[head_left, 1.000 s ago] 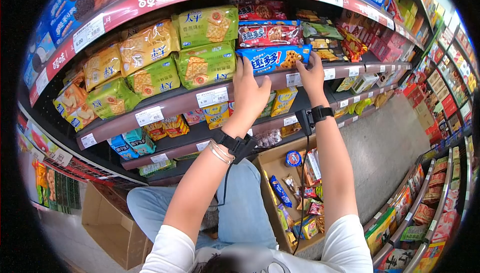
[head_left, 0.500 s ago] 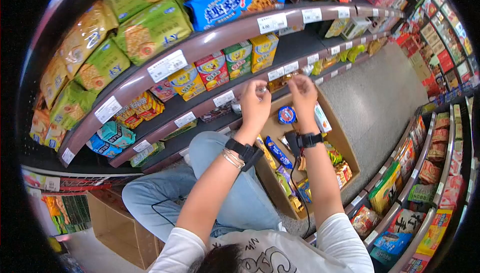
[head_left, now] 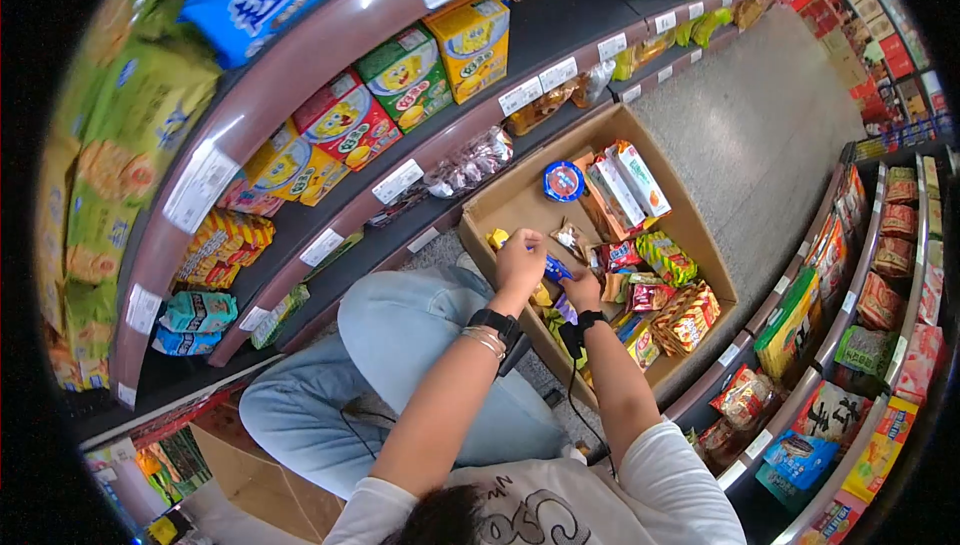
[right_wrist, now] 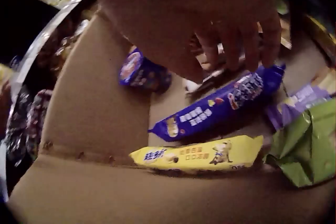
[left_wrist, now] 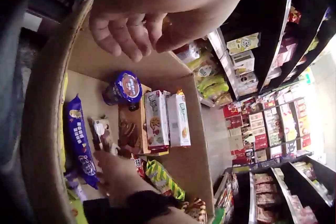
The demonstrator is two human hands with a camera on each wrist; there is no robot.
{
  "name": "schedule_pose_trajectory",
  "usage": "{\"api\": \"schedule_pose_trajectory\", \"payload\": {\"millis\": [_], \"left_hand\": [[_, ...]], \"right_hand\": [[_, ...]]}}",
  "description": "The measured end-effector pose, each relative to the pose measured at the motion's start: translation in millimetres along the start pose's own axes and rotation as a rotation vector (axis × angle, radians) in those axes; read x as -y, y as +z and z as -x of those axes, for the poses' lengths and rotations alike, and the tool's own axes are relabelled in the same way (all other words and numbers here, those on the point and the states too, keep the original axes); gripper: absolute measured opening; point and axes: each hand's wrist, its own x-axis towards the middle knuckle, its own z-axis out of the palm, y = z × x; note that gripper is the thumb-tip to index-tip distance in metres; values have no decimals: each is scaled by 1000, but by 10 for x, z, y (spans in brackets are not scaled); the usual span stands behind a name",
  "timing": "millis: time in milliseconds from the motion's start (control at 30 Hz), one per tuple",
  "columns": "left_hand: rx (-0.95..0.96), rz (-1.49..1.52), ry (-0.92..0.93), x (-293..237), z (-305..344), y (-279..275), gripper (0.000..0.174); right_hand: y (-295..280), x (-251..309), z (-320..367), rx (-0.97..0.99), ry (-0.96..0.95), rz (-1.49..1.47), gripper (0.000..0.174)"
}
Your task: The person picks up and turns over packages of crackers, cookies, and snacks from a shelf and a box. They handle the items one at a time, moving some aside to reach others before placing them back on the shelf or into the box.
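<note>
In the head view both hands reach into an open cardboard box (head_left: 515,200) on the floor by the shelves. My left hand (head_left: 522,248) hovers over the box's near left corner; in the left wrist view its fingers (left_wrist: 123,37) hang loosely curled and hold nothing. My right hand (head_left: 577,287) is just beside it, lower in the box. In the right wrist view its fingers (right_wrist: 244,45) reach down onto one end of a long blue biscuit packet (right_wrist: 220,106), without a clear grip. A yellow packet (right_wrist: 199,155) lies alongside it, against the box wall.
The box also holds a round blue tub (head_left: 563,181), upright cartons (head_left: 628,180) and several snack packets (head_left: 665,290). Stocked shelves (head_left: 330,160) curve along the left, another rack (head_left: 850,325) stands on the right, and grey floor (head_left: 760,115) runs between. My bent knee (head_left: 400,330) touches the box.
Both hands have come down from the upper shelf, where they held a blue packet, into the box on the floor. The head view has tilted downward with them.
</note>
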Motion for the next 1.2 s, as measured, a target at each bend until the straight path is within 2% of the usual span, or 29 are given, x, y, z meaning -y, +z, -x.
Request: {"api": "schedule_pose_trajectory", "payload": {"millis": [67,100,133,233,267,367,467,600,733,767,867,900,933,967,1033,1200], "left_hand": [[20,9,-64,82,-70,47,18],[31,4,-99,40,-73,39,18],[41,0,-134,21,-79,41,19],[65,29,-83,-3,-86,94,19],[66,35,-89,-10,-87,127,19],[53,64,-93,-25,-104,281,18],[100,-7,-108,-66,-101,388,17],[134,-33,-15,-96,-39,507,17],[204,-36,-64,-236,15,507,17],[178,-73,17,-253,30,497,17],[190,-112,3,-278,13,457,17],[131,-158,57,-168,-13,501,17],[172,-64,-23,-217,-14,464,16],[149,-47,5,-214,-20,463,16],[127,-66,22,-186,-28,466,14],[156,-98,-25,-174,-13,377,21]], "right_hand": [[279,-347,-165,-102,201,51,37],[371,-572,-262,-40,283,-58,47],[389,-631,-273,-31,419,-246,45],[509,-788,-304,-17,824,-814,45],[516,-849,-355,69,876,-880,41],[488,-839,-386,62,975,-1027,36],[537,-955,-450,88,970,-1022,39],[639,-1088,-496,176,974,-1094,35],[711,-1196,-541,317,916,-1191,32],[720,-1214,-540,357,900,-1212,31],[602,-1110,-462,464,885,-1259,28],[514,-981,-412,461,914,-1272,28],[422,-899,-385,458,942,-1286,27],[288,-855,-315,547,814,-1227,26],[-62,-523,-124,473,748,-1130,21],[-758,-263,185,360,480,-1090,18]]}}
